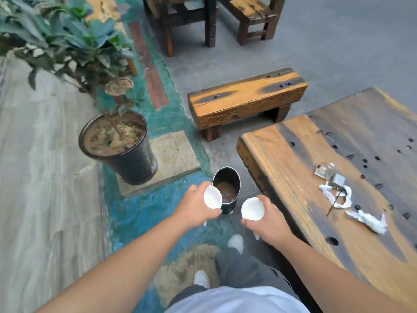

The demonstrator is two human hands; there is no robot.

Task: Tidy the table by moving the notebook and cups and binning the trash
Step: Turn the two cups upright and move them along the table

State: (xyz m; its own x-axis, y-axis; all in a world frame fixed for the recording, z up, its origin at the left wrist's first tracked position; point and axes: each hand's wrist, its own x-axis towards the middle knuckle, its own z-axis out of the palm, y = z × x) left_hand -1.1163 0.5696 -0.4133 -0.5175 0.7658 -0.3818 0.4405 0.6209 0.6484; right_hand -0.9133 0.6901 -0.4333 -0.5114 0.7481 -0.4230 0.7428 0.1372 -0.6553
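Left hand (pixel 194 206) and right hand (pixel 268 220) each gripping a cup, beside scarred wooden table (pixel 293 159).

The metal bin (pixel 226 190) stands on the floor in a narrow gap between the wooden table (pixel 282 159) edge and the potted plant (pixel 119 147), its mouth open from above. The low bench (pixel 246 98) blocks the far side; trash (pixel 338 195) clutters the table's near right part
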